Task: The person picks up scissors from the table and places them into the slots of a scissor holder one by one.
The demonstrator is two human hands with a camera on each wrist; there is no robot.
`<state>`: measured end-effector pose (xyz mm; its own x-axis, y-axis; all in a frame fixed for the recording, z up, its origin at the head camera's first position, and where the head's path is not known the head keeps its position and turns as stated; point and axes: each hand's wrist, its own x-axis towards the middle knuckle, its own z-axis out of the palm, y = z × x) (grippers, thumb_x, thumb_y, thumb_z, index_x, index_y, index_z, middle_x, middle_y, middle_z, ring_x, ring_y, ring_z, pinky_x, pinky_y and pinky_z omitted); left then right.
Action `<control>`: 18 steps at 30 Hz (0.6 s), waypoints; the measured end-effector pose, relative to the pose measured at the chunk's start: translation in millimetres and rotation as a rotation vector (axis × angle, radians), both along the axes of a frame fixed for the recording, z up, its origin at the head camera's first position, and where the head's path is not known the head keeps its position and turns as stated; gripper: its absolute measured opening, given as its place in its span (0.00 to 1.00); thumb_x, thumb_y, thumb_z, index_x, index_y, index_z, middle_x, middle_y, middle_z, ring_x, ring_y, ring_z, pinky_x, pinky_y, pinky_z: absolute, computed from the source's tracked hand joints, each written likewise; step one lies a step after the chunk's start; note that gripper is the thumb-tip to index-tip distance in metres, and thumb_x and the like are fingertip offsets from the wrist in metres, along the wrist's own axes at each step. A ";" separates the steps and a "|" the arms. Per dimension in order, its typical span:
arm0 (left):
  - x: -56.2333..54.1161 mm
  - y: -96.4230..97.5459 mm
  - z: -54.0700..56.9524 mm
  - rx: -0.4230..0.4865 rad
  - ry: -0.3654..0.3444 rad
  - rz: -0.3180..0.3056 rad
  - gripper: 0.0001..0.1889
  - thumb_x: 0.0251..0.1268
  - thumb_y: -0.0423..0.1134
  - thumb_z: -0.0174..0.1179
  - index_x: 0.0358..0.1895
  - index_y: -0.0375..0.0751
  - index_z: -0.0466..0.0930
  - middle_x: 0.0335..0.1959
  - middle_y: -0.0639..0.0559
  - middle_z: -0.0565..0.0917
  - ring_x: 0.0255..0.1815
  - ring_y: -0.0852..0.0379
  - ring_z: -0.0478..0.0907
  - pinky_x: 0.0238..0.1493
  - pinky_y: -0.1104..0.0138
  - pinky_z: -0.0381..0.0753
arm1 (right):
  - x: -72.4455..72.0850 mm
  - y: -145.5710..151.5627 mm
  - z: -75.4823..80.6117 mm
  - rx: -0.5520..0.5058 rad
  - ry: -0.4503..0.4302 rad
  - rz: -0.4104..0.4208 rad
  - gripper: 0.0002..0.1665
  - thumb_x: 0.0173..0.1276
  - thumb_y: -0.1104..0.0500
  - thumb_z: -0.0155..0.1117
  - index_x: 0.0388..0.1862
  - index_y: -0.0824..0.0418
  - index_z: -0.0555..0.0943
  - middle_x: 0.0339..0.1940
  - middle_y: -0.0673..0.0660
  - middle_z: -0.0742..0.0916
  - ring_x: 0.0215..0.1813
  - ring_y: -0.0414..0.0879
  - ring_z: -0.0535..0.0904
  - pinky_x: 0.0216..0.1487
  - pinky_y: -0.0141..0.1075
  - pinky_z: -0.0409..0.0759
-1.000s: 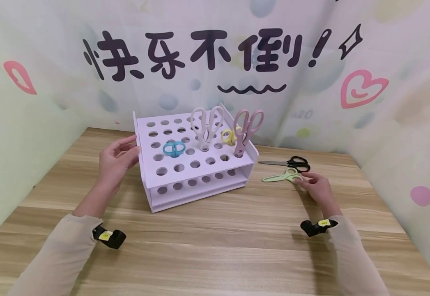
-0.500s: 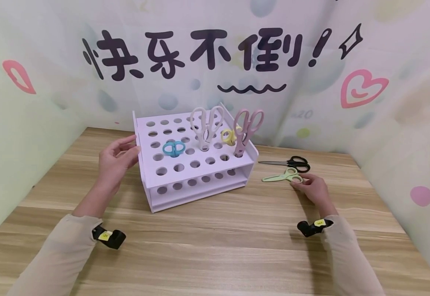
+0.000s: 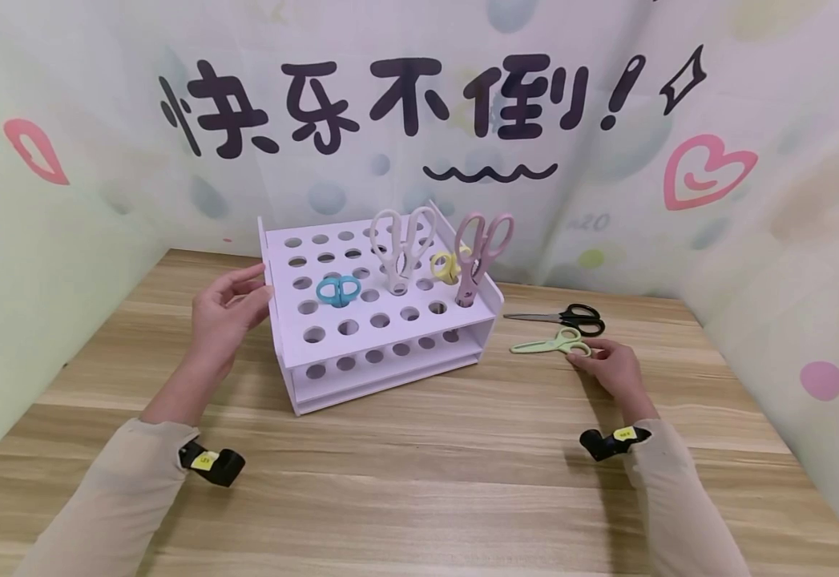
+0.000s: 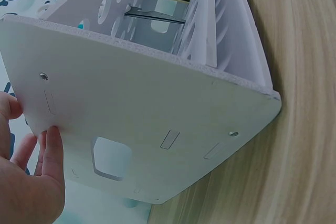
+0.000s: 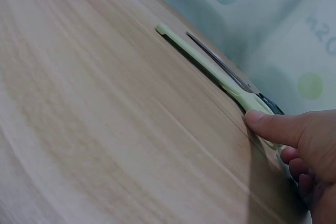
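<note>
My left hand touches the left side panel of a white rack with its fingertips. The left wrist view shows those fingers fairly straight against the panel. At the right, my right hand pinches a handle loop of light green scissors, which lie on the table, blades pointing left. In the right wrist view the thumb presses the near side of that handle, and the other fingers curl beyond it, partly hidden. Black-handled scissors lie just behind the green pair.
Upright in the rack's holes stand blue scissors, white scissors, yellow scissors and pink scissors. A printed curtain hangs behind the wooden table.
My right hand has shifted slightly left, its thumb now at the near side of the green handle loop. The left hand and the rack have stayed put.
</note>
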<state>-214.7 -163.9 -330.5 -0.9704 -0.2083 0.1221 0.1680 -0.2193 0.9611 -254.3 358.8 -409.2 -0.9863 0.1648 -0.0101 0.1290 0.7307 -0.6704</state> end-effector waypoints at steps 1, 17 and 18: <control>0.1 -0.1 0.0 -0.002 0.000 0.002 0.22 0.56 0.29 0.62 0.56 0.33 0.74 0.37 0.48 0.72 0.31 0.64 0.77 0.38 0.75 0.82 | -0.1 0.2 0.7 0.000 -0.005 0.002 0.35 0.58 0.48 0.67 0.57 0.70 0.73 0.38 0.61 0.76 0.35 0.48 0.67 0.26 0.29 0.67; 0.9 -0.4 0.9 -0.010 0.003 -0.008 0.21 0.56 0.29 0.62 0.55 0.34 0.74 0.37 0.49 0.72 0.31 0.64 0.78 0.39 0.75 0.82 | 1.6 6.3 12.2 -0.004 -0.034 0.081 0.36 0.53 0.46 0.71 0.53 0.69 0.76 0.32 0.56 0.80 0.29 0.41 0.70 0.24 0.27 0.72; 0.8 -0.4 0.8 -0.015 0.001 -0.009 0.22 0.56 0.29 0.62 0.56 0.34 0.74 0.37 0.49 0.72 0.31 0.64 0.78 0.39 0.75 0.81 | 1.5 6.4 12.7 -0.003 -0.038 0.082 0.36 0.53 0.46 0.70 0.53 0.69 0.76 0.32 0.56 0.81 0.29 0.41 0.70 0.25 0.27 0.72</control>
<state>-213.9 -164.3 -329.7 -0.9722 -0.1975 0.1259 0.1668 -0.2064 0.9641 -252.7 365.2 -396.4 -0.9953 0.0836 -0.0480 0.0942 0.7382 -0.6680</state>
